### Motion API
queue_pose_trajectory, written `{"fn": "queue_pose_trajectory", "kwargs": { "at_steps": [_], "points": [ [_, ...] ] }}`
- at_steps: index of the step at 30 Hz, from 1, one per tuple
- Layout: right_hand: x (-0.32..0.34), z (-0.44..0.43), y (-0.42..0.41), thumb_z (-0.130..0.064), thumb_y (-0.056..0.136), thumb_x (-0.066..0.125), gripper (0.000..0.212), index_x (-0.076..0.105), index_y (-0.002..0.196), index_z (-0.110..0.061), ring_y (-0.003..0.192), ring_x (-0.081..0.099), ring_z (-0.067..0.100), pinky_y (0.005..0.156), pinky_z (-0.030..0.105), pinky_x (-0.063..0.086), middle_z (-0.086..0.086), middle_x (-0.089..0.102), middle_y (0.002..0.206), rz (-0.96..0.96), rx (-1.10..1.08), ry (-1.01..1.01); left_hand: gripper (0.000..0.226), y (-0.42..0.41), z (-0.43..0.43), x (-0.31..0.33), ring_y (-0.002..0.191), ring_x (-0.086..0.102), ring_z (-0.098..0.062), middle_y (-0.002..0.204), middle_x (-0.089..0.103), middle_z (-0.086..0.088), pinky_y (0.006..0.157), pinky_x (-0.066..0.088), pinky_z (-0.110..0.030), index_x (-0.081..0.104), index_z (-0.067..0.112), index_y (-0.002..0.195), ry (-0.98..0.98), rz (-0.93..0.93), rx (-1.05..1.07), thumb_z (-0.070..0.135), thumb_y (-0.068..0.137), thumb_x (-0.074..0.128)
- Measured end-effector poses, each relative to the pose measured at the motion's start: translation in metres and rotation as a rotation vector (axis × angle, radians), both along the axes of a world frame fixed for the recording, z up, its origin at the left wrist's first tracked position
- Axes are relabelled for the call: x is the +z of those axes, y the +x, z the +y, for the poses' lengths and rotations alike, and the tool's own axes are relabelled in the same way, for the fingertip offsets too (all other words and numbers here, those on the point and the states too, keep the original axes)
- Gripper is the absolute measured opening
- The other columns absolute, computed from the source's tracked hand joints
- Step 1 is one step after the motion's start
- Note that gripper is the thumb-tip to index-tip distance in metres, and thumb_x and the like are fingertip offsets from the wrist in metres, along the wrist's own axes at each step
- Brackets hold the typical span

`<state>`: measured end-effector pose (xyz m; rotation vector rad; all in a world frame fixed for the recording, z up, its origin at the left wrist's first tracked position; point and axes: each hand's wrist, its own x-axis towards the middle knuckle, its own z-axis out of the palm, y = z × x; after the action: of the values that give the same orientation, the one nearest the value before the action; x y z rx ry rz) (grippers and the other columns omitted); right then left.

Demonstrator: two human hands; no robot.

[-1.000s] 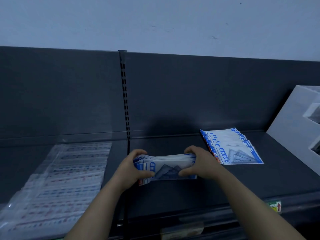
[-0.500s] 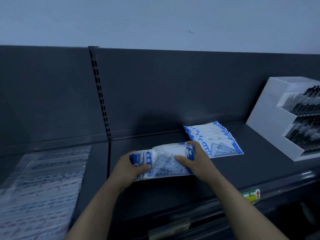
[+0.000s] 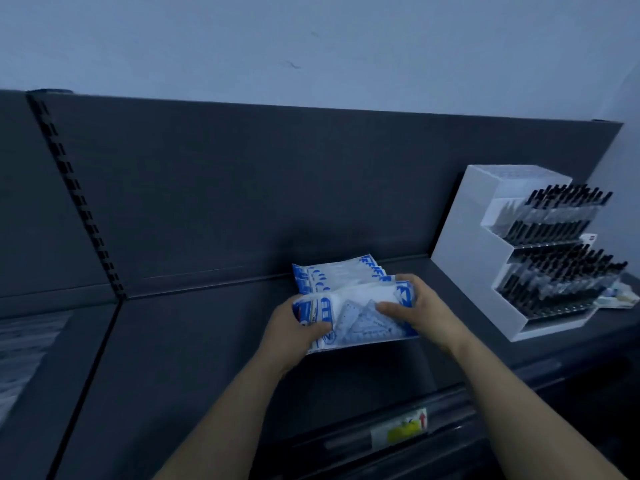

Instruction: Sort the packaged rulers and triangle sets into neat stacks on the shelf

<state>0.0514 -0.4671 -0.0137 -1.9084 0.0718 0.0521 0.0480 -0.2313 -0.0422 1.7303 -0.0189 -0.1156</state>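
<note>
Carried rightward, the triangle-set bundle (image 3: 358,315) now overlaps the fanned stack (image 3: 334,271) on the shelf (image 3: 194,358); left hand (image 3: 294,329) and right hand (image 3: 427,306) fingers (image 3: 391,308) grip its ends.

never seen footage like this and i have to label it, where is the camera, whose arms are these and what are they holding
There is no machine here: the camera sits on a person's head and looks forward and down, so the two bare arms are the wearer's own. The left hand and right hand each grip one end of a bundle of blue-and-white triangle set packets. Just behind it, a fanned stack of the same packets lies on the dark shelf; whether the bundle touches it I cannot tell. To the right stands a white tiered display filled with dark-capped pens. At the far left edge lie clear packets, too blurred to read.
</note>
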Motion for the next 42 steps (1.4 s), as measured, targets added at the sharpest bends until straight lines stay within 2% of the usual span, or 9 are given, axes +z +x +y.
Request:
{"fn": "queue_pose_trajectory", "kwargs": {
  "at_steps": [4, 10, 15, 19, 23, 28, 33, 38, 42],
  "points": [
    [-0.024, -0.021, 0.002, -0.021, 0.074, 0.081, 0.057, 0.048, 0.12, -0.023, 0.083, 0.065, -0.001, 0.066, 0.01, 0.051, -0.003, 0.067, 0.109, 0.03, 0.056, -0.143, 0.042, -0.005, -0.017, -0.015, 0.078, 0.067, -0.004, 0.097, 0.072, 0.003, 0.061, 0.049, -0.008, 0.061, 0.02, 0.106, 0.092, 0.025, 0.023, -0.001, 0.073, 0.078],
    [-0.047, -0.031, -0.008, -0.01, 0.073, 0.081, 0.073, 0.038, 0.126, -0.035, 0.089, 0.063, 0.0, 0.061, 0.012, 0.052, -0.017, 0.059, 0.111, 0.027, 0.046, 0.036, 0.051, -0.011, -0.028, -0.017, 0.075, 0.062, 0.003, 0.094, 0.068, 0.01, 0.055, 0.042, -0.007, 0.055, 0.024, 0.107, 0.181, 0.028, 0.147, -0.001, 0.069, 0.08],
    [-0.046, -0.032, -0.005, -0.009, 0.069, 0.082, 0.089, 0.033, 0.137, -0.038, 0.103, 0.065, 0.01, 0.083, 0.033, 0.058, -0.008, 0.058, 0.127, 0.048, 0.134, 0.055, 0.053, -0.014, -0.048, -0.014, 0.078, 0.06, 0.004, 0.092, 0.064, 0.015, 0.058, 0.044, -0.01, 0.048, 0.028, 0.109, 0.187, 0.042, 0.107, 0.001, 0.075, 0.078],
    [-0.038, -0.043, -0.001, -0.023, 0.059, 0.09, 0.123, 0.009, 0.151, -0.029, 0.127, 0.046, 0.016, 0.102, 0.034, 0.044, -0.009, 0.028, 0.148, 0.144, 0.159, -0.114, 0.056, -0.017, -0.052, -0.019, 0.08, 0.064, 0.0, 0.096, 0.067, 0.01, 0.055, 0.046, -0.007, 0.05, 0.023, 0.118, 0.116, 0.055, 0.156, -0.002, 0.075, 0.076],
    [-0.036, -0.043, 0.001, -0.009, 0.064, 0.086, 0.096, 0.025, 0.134, -0.036, 0.11, 0.059, 0.01, 0.085, 0.026, 0.052, -0.011, 0.053, 0.124, 0.167, 0.212, 0.025, 0.057, -0.022, -0.061, -0.022, 0.086, 0.068, -0.009, 0.102, 0.07, 0.004, 0.064, 0.053, -0.016, 0.05, 0.022, 0.122, 0.079, 0.081, 0.129, -0.002, 0.076, 0.074],
    [-0.039, -0.058, 0.003, -0.022, 0.079, 0.076, 0.101, 0.008, 0.153, -0.03, 0.139, 0.03, 0.02, 0.104, 0.034, 0.034, -0.004, 0.012, 0.159, 0.13, 0.081, -0.03, 0.067, -0.028, -0.057, -0.016, 0.077, 0.065, 0.006, 0.099, 0.067, 0.014, 0.06, 0.046, -0.008, 0.044, 0.03, 0.124, 0.156, 0.026, 0.185, 0.002, 0.073, 0.077],
    [-0.055, -0.053, -0.012, -0.011, 0.09, 0.056, 0.075, 0.017, 0.152, -0.026, 0.119, 0.039, 0.011, 0.097, 0.03, 0.033, 0.001, 0.03, 0.152, 0.125, 0.03, 0.117, 0.067, -0.032, -0.061, -0.024, 0.079, 0.063, 0.006, 0.099, 0.065, 0.016, 0.057, 0.045, -0.005, 0.042, 0.029, 0.128, 0.157, 0.041, 0.206, 0.001, 0.077, 0.074],
    [-0.051, -0.053, -0.011, -0.006, 0.09, 0.049, 0.07, 0.02, 0.152, -0.021, 0.133, 0.037, 0.021, 0.105, 0.037, 0.036, 0.002, 0.029, 0.154, 0.167, -0.04, 0.227, 0.058, -0.032, -0.07, -0.023, 0.086, 0.063, 0.001, 0.103, 0.064, 0.014, 0.057, 0.046, -0.005, 0.044, 0.023, 0.13, 0.18, 0.076, 0.134, 0.001, 0.082, 0.067],
    [-0.035, -0.058, 0.002, -0.018, 0.091, 0.055, 0.073, 0.017, 0.152, -0.027, 0.145, 0.019, 0.018, 0.116, 0.038, 0.023, -0.004, 0.012, 0.16, 0.054, 0.075, -0.072, 0.081, -0.028, -0.061, -0.021, 0.125, 0.045, -0.016, 0.139, 0.037, 0.003, 0.103, 0.041, -0.029, 0.028, 0.019, 0.146, 0.366, 0.024, 0.269, 0.021, 0.079, 0.074]
  ]
}}
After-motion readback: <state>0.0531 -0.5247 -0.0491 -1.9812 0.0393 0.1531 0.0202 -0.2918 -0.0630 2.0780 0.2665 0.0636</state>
